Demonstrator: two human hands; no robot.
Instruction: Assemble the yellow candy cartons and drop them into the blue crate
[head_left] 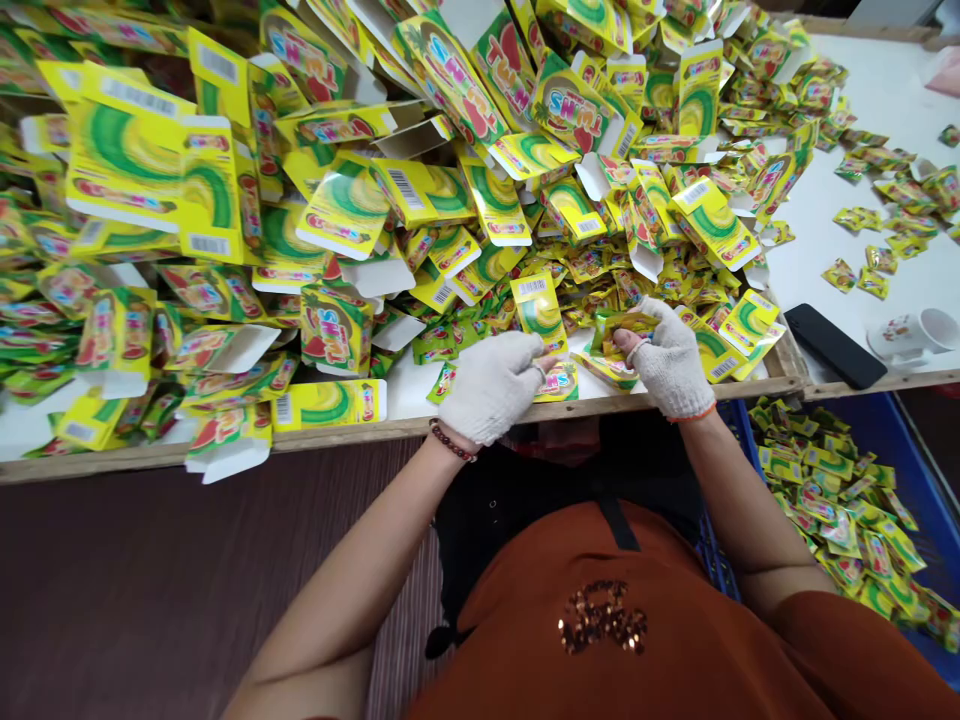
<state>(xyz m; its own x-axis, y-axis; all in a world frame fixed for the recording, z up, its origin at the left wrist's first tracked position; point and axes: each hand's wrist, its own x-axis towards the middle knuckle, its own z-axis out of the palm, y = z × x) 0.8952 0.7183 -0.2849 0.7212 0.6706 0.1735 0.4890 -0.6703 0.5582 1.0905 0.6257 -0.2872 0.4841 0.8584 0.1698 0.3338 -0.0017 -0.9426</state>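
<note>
My left hand (495, 385), in a white knit glove with bare fingertips, is closed at the table's front edge on a small yellow carton (540, 308). Its fingers partly cover the carton. To the right, my gloved right hand (673, 360) pinches a few small yellow-green candy packets (634, 325) between thumb and fingers. Just below these packets another carton (606, 368) lies on the table. Loose candy packets (592, 262) are heaped beyond both hands. A single green packet (442, 382) rests beside my left hand.
Yellow cartons (330, 215), many with raised flaps, are piled across the table's left and back. At right are a black phone (836, 345), a white mug (911, 332) and scattered packets (870, 280). A blue crate (930, 500) of filled cartons or packets stands below the wooden edge (420, 425).
</note>
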